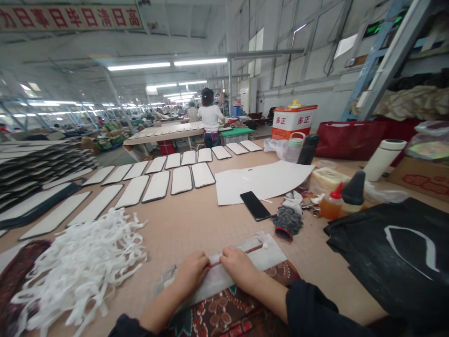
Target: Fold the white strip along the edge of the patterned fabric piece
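My left hand (191, 274) and my right hand (238, 267) rest side by side on a flat white piece (266, 255) at the near edge of the brown table (196, 220). Both hands pinch a thin strip with a red edge (215, 260) along the top of that piece. Under it lies a dark red patterned fabric (224, 306). A heap of white strips (80, 262) sits to the left of my left hand.
Rows of white rounded panels (157, 185) cover the far table. A black phone (255, 205), a grey glove (287, 220), an orange bottle (331, 203), white sheets (263, 182) and black material (393, 252) lie right. A person (210, 119) stands beyond.
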